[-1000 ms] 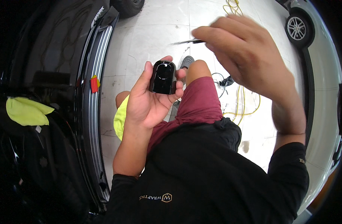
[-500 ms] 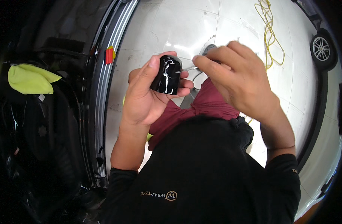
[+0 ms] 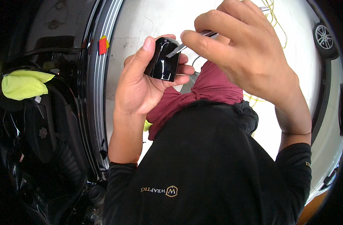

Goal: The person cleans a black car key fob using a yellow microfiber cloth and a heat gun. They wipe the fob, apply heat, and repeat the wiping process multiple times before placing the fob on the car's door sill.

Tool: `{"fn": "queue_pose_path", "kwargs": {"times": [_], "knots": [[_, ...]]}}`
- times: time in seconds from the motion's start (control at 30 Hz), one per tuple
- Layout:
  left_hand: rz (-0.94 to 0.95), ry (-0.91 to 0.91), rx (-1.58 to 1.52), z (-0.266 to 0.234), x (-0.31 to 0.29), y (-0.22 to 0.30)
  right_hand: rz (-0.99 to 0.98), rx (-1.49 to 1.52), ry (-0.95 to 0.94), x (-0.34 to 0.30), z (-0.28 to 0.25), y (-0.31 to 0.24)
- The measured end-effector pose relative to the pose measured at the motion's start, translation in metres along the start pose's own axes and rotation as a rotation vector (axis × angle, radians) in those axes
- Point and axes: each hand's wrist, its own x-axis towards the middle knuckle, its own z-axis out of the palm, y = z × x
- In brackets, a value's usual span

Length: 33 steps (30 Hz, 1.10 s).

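the left hand (image 3: 139,88) is raised in front of the person's chest and grips a small glossy black part (image 3: 163,60), rounded at the corners, with the thumb along its left edge and the fingers wrapped behind and under its right side. the right hand (image 3: 241,56) comes in from the upper right, clenched around a thin metal blade tool (image 3: 182,47), pinched between thumb and forefinger; the tool's pointed tip rests on the upper face of the black part, near its top right corner. the tool's far end pokes out past the knuckles at the top of the view. both forearms wear black sleeves pushed up, and the person's black shirt (image 3: 201,168) fills the lower middle, with dark red trousers (image 3: 201,90) over a bent knee just under the hands. to the left runs the curved silver sill (image 3: 98,93) of a dark car with its door open, carrying a small red and yellow tab (image 3: 103,45), and a yellow-green cloth (image 3: 23,84) lies inside the dark cabin. the pale floor (image 3: 149,22) lies beneath, with a yellow cord (image 3: 274,20) trailing on it and a car wheel (image 3: 323,35) at the upper right.
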Motion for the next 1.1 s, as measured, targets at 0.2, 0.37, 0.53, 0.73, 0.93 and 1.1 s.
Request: {"fn": "queue_pose_path", "kwargs": {"times": [0.2,0.37,0.53,0.73,0.93,1.1], "knots": [[-0.019,-0.011,0.001,-0.003,0.000,0.000,-0.076,0.000,0.060,0.002,0.006,0.004],[-0.042,-0.081,-0.035,-0.015,0.000,-0.003,-0.108,-0.021,0.033,0.002,0.006,0.006],[-0.044,-0.090,-0.038,-0.017,0.000,-0.005,-0.160,-0.110,-0.060,0.005,-0.001,0.006],[-0.031,-0.049,0.009,-0.010,-0.002,-0.004,-0.070,0.076,0.060,0.003,0.007,0.003],[-0.030,-0.038,0.019,-0.009,-0.002,-0.005,-0.159,-0.047,-0.017,0.007,0.002,0.006],[-0.026,-0.043,0.008,-0.010,0.000,-0.006,0.045,0.245,0.038,0.006,0.001,-0.002]]}}
